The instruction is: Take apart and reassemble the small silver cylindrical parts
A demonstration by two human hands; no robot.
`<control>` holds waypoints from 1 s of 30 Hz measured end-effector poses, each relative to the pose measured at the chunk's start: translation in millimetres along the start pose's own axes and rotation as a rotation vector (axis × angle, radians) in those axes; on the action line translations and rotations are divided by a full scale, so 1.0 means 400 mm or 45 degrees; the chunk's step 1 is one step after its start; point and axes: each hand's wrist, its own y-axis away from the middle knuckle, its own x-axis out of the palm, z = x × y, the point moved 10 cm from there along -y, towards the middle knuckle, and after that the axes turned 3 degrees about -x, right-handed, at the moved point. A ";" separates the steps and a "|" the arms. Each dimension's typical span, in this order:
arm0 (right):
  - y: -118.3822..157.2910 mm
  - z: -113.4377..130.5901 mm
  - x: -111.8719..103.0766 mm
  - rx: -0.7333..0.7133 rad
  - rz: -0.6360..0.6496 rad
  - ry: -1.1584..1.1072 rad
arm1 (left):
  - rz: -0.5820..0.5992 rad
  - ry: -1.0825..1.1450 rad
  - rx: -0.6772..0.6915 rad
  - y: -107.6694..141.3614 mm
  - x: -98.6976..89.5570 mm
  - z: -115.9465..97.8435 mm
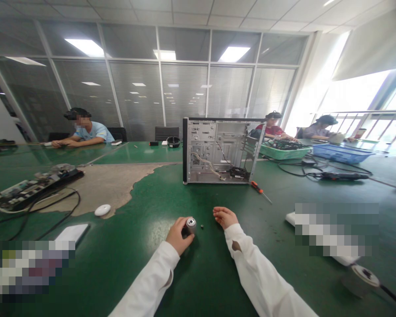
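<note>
My left hand (179, 235) is wrapped round a short grey metal cylinder (191, 225) with a pale top and a dark hole in it. The cylinder is upright, at or just above the green table (158, 220). Just right of it lies a tiny metal piece (202, 226), too small to name. My right hand (225, 217) is a little further right, its fingers bent and pressed together. Whatever they may hold is hidden. Beyond both hands stands an open computer case (222, 152), its inside facing me.
An orange-handled screwdriver (256, 187) lies by the case's right corner. A circuit assembly (36, 187) with loose cables and a white round lid (102, 210) are left. Green (285, 153) and blue (339, 153) baskets stand back right. Another cylinder (363, 278) sits lower right. Several people sit across.
</note>
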 end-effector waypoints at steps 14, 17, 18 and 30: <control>-0.004 -0.011 0.004 0.005 0.014 -0.014 | 0.092 0.026 0.053 0.005 0.014 -0.019; -0.007 -0.014 0.004 0.003 0.021 -0.007 | 0.109 0.025 0.059 0.004 0.018 -0.019; -0.008 -0.014 0.004 0.002 0.023 -0.005 | 0.112 0.024 0.061 0.004 0.018 -0.019; -0.005 -0.005 0.005 -0.032 0.034 0.060 | 0.129 0.021 0.068 0.007 0.021 -0.024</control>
